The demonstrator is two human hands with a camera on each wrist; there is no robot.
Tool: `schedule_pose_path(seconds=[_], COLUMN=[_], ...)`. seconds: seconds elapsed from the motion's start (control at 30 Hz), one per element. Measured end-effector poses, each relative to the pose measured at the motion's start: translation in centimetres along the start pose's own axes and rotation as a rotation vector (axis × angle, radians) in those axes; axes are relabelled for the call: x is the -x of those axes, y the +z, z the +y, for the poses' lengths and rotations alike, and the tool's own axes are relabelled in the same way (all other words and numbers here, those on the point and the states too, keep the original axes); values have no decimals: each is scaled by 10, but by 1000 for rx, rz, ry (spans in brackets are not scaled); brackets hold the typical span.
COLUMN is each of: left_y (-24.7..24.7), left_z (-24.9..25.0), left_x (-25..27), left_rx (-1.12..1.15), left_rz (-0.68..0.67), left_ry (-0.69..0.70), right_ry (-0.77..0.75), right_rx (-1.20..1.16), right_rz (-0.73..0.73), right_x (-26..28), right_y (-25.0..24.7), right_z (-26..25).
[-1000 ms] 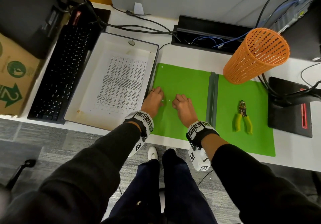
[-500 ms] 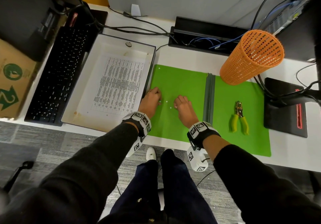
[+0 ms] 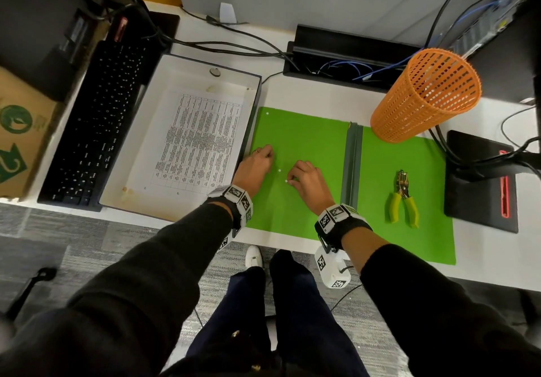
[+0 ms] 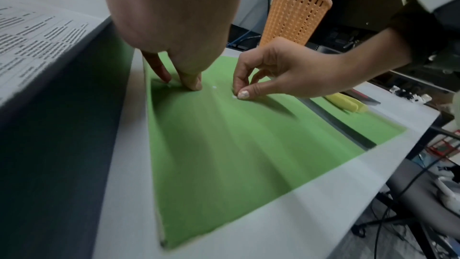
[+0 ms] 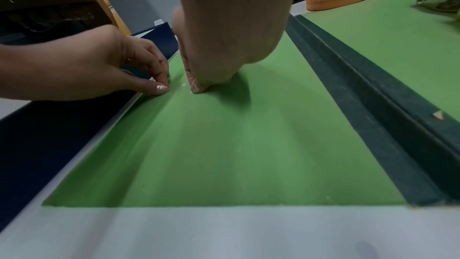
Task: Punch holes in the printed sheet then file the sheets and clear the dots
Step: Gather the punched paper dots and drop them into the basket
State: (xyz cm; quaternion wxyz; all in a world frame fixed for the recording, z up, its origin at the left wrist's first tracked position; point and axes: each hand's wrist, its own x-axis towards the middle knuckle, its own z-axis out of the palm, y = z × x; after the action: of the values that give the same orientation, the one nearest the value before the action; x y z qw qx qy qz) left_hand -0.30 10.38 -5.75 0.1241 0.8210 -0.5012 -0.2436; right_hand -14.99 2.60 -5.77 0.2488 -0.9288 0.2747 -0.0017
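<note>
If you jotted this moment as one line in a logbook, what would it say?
phase: clearing dots | left hand: pinching at green folder | right hand: pinching white dot | hole punch: idle on folder | printed sheet: in tray

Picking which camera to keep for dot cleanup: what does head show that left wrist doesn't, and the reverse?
Head only: the black keyboard, the whole hole punch with its metal jaws, and a stray dot at the folder's far left corner.
Left wrist only: the right hand's thumb and fingertip pinching down at a dot, seen side-on.
Both: green folder, orange basket, printed sheet, left hand, right hand.
</note>
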Motion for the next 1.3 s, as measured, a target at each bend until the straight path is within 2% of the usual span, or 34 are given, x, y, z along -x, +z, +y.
schedule_pose_path(seconds=[0.13,0.23,0.4,0.97,1.3], left_y=[0,-1,-8,-26,-22], left_z=[0,3,8,12,8], left_x=[4,8,12,9,7], left_rx=[-233,-388,-542,-390,-385], left_rz=[-17,-30,-89,-89,-106], left_ry=[110,142,200,130,137], right_ry=[-3,-2,8,-127,-67], right_rx=[-18,-38,-59,160,203], right_rz=[11,17,28,-50,-83], right_x=[0,0,-1,-5,1], right_y=[-1,-1,-1,2,2], right_z=[-1,-2,-4,-9,-12])
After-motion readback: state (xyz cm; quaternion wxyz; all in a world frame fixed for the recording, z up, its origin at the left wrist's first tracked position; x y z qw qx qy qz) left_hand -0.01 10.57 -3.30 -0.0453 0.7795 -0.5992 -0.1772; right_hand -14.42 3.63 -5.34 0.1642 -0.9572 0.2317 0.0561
